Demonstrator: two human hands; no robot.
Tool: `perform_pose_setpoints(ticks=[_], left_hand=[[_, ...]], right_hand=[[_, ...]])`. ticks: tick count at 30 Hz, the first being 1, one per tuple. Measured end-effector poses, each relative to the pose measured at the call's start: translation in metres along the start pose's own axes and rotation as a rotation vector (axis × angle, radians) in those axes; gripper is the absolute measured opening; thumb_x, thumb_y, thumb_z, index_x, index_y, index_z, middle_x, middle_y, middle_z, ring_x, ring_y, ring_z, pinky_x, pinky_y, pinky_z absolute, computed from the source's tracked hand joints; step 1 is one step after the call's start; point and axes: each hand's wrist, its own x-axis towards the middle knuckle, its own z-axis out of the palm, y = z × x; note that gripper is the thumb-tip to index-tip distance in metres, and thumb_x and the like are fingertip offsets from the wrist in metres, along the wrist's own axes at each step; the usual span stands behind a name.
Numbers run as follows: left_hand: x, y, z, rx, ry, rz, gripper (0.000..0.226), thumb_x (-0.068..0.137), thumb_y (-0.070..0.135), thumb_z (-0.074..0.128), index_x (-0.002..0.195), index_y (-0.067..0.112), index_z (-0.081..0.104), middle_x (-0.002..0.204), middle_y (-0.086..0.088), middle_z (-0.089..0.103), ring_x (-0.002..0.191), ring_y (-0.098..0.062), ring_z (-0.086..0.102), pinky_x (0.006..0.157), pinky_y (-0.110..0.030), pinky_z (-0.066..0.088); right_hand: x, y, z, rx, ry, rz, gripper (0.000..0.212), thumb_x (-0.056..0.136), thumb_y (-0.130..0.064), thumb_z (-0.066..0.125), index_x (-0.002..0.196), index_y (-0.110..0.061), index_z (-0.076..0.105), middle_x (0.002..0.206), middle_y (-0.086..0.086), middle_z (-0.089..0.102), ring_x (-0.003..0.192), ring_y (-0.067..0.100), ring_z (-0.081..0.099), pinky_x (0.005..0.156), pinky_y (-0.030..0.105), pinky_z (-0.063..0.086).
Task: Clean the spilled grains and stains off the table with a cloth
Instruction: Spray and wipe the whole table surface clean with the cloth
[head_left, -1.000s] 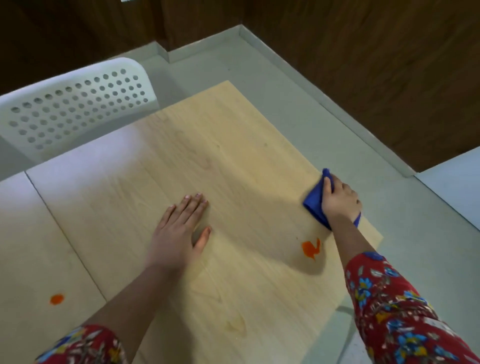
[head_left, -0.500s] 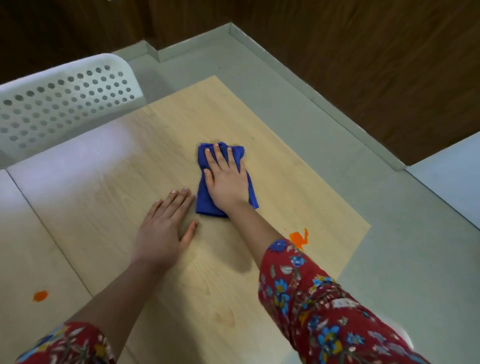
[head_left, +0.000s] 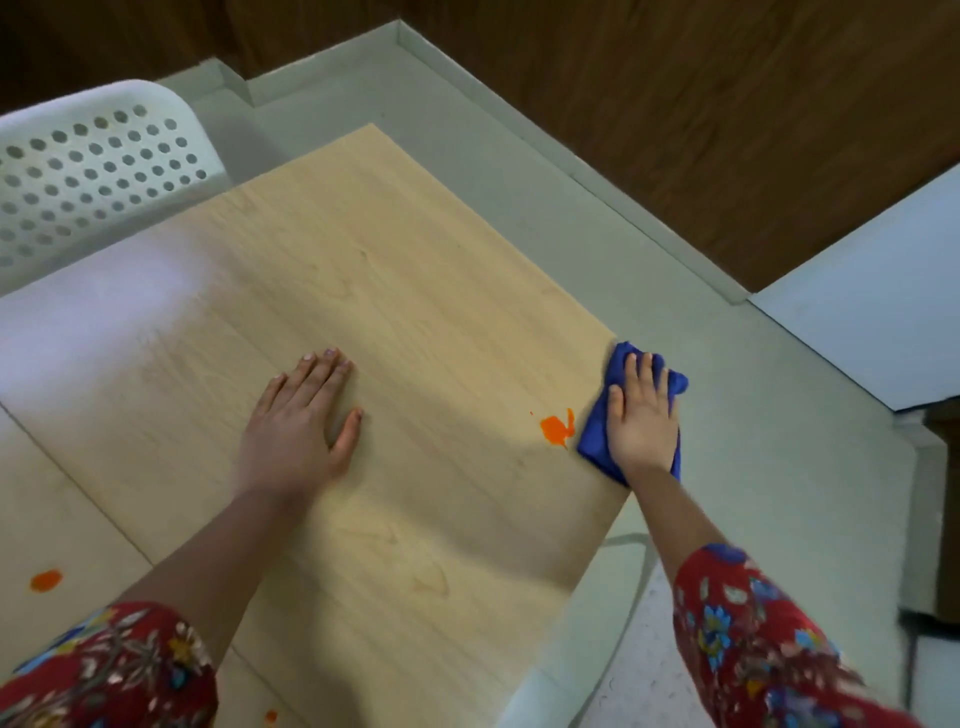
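My right hand (head_left: 643, 421) presses the blue cloth (head_left: 597, 434) flat, fingers together, at the desk's (head_left: 415, 291) right edge beside an orange stain (head_left: 556, 429), while my left hand (head_left: 298, 423) rests flat, empty.

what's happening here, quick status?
A person is wiping a wooden table. The right hand presses a blue cloth flat at the table's right edge, just beside an orange stain not yet wiped. The left hand rests flat on the tabletop, holding nothing. Another orange spot sits near the left.
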Motion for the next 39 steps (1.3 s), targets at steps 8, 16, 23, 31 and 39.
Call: perform_pose_setpoints(ticks=[8, 16, 23, 31, 39], left_hand=[[0.003, -0.003, 0.001, -0.03, 0.017, 0.01, 0.066, 0.089, 0.05, 0.03, 0.146, 0.018, 0.042, 0.155, 0.0, 0.034, 0.144, -0.016, 0.029, 0.117, -0.038, 0.02], [0.0, -0.003, 0.002, -0.017, 0.022, 0.015, 0.063, 0.091, 0.048, 0.035, 0.147, 0.02, 0.04, 0.156, 0.001, 0.033, 0.146, -0.016, 0.026, 0.117, -0.038, 0.02], [0.001, -0.001, 0.0, -0.032, 0.018, 0.005, 0.064, 0.09, 0.048, 0.034, 0.147, 0.019, 0.04, 0.156, 0.001, 0.033, 0.145, -0.016, 0.027, 0.118, -0.038, 0.02], [0.0, -0.001, 0.0, -0.042, 0.037, 0.006, 0.064, 0.09, 0.049, 0.033, 0.145, 0.018, 0.043, 0.155, 0.001, 0.036, 0.143, -0.017, 0.031, 0.116, -0.039, 0.023], [0.002, -0.002, 0.001, -0.038, 0.027, -0.004, 0.064, 0.089, 0.049, 0.034, 0.145, 0.019, 0.045, 0.154, 0.002, 0.037, 0.143, -0.015, 0.032, 0.116, -0.037, 0.024]], right_hand=[[-0.055, -0.008, 0.001, -0.044, -0.055, -0.286, 0.062, 0.097, -0.055, 0.017, 0.155, -0.032, 0.014, 0.162, -0.01, 0.007, 0.15, 0.011, -0.002, 0.12, 0.042, 0.01], [-0.015, -0.079, 0.0, -0.124, -0.14, -0.592, 0.065, 0.094, -0.053, 0.016, 0.154, -0.028, 0.017, 0.162, -0.002, 0.012, 0.15, 0.028, 0.006, 0.117, 0.056, 0.016], [-0.057, 0.009, -0.007, -0.162, -0.216, -0.919, 0.054, 0.1, -0.053, 0.022, 0.152, -0.043, 0.009, 0.162, -0.011, 0.008, 0.15, 0.018, 0.0, 0.116, 0.052, 0.015], [-0.018, -0.129, 0.004, -0.13, -0.138, -0.772, 0.059, 0.097, -0.048, 0.023, 0.153, -0.029, 0.023, 0.162, -0.002, 0.015, 0.15, 0.027, 0.008, 0.117, 0.052, 0.009], [-0.016, -0.069, 0.0, -0.117, -0.232, -1.015, 0.055, 0.099, -0.052, 0.025, 0.151, -0.035, 0.022, 0.16, -0.011, 0.012, 0.15, 0.019, 0.005, 0.114, 0.053, 0.017]])
